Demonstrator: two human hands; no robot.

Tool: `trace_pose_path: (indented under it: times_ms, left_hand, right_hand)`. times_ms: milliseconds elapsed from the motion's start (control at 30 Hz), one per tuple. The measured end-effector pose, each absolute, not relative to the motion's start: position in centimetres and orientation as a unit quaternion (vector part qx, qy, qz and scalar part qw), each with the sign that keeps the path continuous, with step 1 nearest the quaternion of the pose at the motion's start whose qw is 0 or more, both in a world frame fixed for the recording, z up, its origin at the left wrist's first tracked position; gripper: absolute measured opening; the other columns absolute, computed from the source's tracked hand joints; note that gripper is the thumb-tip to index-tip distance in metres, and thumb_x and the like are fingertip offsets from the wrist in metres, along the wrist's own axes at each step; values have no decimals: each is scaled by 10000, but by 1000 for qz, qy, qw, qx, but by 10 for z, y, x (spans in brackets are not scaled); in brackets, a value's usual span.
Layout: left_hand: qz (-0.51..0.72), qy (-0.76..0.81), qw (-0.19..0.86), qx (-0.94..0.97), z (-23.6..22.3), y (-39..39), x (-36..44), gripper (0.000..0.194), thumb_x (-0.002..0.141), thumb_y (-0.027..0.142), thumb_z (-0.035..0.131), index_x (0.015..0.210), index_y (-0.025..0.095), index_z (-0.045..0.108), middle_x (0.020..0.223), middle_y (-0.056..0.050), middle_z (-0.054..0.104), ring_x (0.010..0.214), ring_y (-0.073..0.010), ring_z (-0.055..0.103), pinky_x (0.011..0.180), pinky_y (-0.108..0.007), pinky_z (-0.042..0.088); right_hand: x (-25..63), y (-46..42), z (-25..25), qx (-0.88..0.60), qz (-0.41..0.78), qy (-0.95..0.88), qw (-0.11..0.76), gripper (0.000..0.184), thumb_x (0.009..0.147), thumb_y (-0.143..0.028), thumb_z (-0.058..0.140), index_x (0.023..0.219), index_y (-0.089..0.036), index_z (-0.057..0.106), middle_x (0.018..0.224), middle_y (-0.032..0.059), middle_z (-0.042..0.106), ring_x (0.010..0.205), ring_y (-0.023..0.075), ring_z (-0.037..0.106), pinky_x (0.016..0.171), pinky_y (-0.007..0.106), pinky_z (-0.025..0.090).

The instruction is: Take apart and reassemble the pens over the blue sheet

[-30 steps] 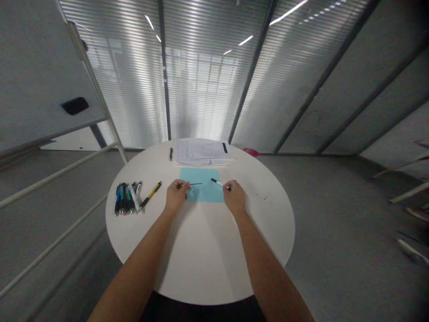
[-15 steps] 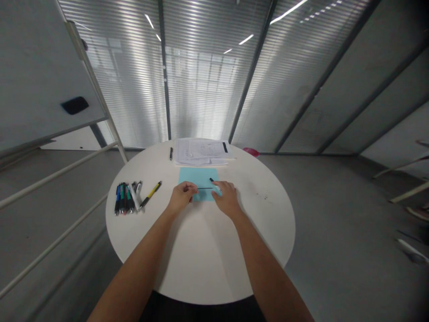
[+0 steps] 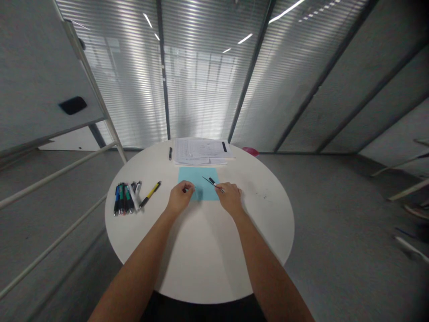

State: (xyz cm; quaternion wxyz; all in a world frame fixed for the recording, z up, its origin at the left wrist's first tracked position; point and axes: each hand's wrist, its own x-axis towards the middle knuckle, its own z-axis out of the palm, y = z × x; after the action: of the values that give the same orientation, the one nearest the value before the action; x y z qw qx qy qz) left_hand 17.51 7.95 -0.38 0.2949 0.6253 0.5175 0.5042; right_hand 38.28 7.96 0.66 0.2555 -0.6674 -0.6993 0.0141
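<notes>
A light blue sheet [image 3: 197,173] lies on the round white table [image 3: 201,250] in front of me. My right hand [image 3: 230,196] is at the sheet's right edge, fingers closed on a thin dark pen refill [image 3: 208,180] that points up and left over the sheet. Beside the refill, at the right fingertips, is a pen piece with a dark end [image 3: 212,180]; whether it is held or lying there I cannot tell. My left hand [image 3: 180,196] is closed at the sheet's left edge, with a small dark bit showing between the fingers, too small to name.
Several pens [image 3: 124,199] lie in a bunch at the left, a yellow and black pen [image 3: 150,195] beside them. Printed papers [image 3: 197,151] are stacked at the far edge, with a dark pen [image 3: 170,154] to their left. A whiteboard frame [image 3: 97,94] stands left of the table.
The refill, earlier level between both hands, now tilts up and left from my right hand, clear of the left. My hands have moved slightly apart.
</notes>
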Motion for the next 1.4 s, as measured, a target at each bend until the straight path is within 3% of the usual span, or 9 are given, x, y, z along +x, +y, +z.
trace_pose_path:
  times_ms: [167, 433, 867, 1033, 1267, 1400]
  left_hand:
    - [379, 522, 173, 744, -5, 71, 181, 151, 796, 213, 543, 875, 245, 667, 862, -46, 688, 890, -226, 552, 766, -326, 427]
    - [302, 455, 82, 833, -14, 72, 187, 219, 815, 147, 499, 914, 213, 682, 895, -87, 645, 888, -232, 530, 811, -352, 404]
    - [365, 449, 130, 805, -13, 76, 175, 281, 765, 106, 527, 964, 215, 691, 965, -79, 651, 953, -231, 540, 890, -376, 410]
    - [397, 549, 105, 728, -4, 84, 150, 283, 801, 127, 449, 968, 175, 673, 951, -78, 644, 871, -190, 576, 853, -346, 452]
    - [229, 657, 53, 717, -7, 85, 138, 318, 806, 163, 460, 1019, 204, 692, 1003, -107, 623, 933, -243, 566, 857, -365, 440]
    - [211, 665, 24, 716, -7, 81, 144, 311, 825, 207, 456, 1035, 236, 684, 1029, -104, 608, 947, -266, 555, 807, -375, 437]
  right_hand:
    - [377, 76, 5, -673, 0, -704, 228, 177, 866, -354, 556, 933, -295, 709, 1000, 43, 665, 982, 236, 536, 830, 347, 321]
    - [371, 74, 2, -661, -14, -725, 192, 177, 869, -348, 546, 942, -286, 694, 996, 57, 642, 980, 237, 516, 830, 355, 318]
    - [372, 76, 1, -668, 15, -706, 235, 174, 849, -287, 536, 928, -287, 691, 999, 30, 656, 971, 226, 533, 826, 338, 331]
    - [382, 83, 3, -709, 60, -643, 282, 248, 847, -230, 484, 1013, -253, 668, 1010, 32, 664, 959, 187, 563, 837, 287, 365]
    - [397, 91, 0, -756, 88, -595, 259, 242, 811, -246, 515, 985, -213, 680, 1011, 72, 680, 953, 205, 599, 802, 287, 404]
    - [395, 89, 1, -756, 88, -603, 238, 229, 816, -275, 519, 953, -223, 694, 1010, 79, 675, 940, 214, 602, 787, 301, 408]
